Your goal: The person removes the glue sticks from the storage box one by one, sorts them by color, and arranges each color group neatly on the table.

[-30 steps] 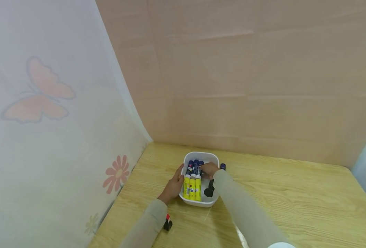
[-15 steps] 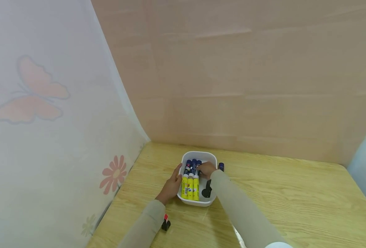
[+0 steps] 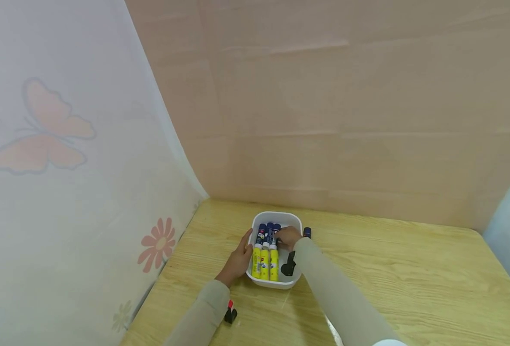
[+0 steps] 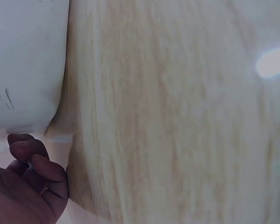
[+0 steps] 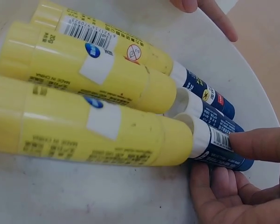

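Observation:
In the head view, my right hand [image 3: 289,237] reaches into a white plastic container [image 3: 276,284]. Thumb and fingers pinch the nearest blue glue stick [image 5: 224,148], which lies on its side, its white end against a yellow glue stick [image 5: 107,126]. Two more blue glue sticks [image 5: 207,93] lie alongside it, and two more yellow glue sticks [image 5: 102,70] lie beside the near yellow one. My left hand [image 3: 237,262] holds the container's left wall, its thumb at the rim. In the left wrist view, curled fingers [image 4: 51,170] show beside the white wall.
Outside the container's right wall is another dark blue-capped stick [image 3: 308,232], partly hidden by my right arm. The wooden table [image 3: 389,269] meets a brown backdrop [image 3: 346,144] behind and a white printed sheet [image 3: 108,230] at the left.
The whole head view has shifted slightly. Both hands keep their places at the container, and the right one still pinches the blue glue stick. The rightmost yellow stick has turned slightly.

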The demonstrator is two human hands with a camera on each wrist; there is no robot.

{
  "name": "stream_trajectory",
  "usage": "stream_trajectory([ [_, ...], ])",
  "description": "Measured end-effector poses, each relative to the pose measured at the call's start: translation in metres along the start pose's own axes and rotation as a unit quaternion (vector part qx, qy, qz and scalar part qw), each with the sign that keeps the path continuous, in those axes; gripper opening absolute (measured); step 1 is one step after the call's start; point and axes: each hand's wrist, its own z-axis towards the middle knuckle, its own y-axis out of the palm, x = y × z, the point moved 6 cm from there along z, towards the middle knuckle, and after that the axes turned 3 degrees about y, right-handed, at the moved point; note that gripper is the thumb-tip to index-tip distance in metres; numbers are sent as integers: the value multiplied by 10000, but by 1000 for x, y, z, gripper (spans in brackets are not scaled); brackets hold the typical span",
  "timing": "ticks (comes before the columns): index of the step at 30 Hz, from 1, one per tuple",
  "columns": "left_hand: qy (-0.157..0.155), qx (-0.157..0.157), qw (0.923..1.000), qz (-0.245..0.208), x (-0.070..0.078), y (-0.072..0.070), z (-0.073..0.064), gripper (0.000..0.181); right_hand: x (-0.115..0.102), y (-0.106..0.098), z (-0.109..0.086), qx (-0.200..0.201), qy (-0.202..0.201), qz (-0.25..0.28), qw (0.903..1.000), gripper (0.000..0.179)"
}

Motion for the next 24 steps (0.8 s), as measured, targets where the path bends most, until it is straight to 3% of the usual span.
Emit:
stream_trajectory([
  [14,-109,11,9998,-156,0,2,0,50,-8,-4,-12,-256,102,175,9995,32],
  [20,-67,-20,9999,-104,2,0,1,51,-13,0,-15,-641,246,739,9949,37],
  [24,-43,-45,10000,-65,1,0,1,51,-11,1,-16,-767,331,1200,9893,23],
])
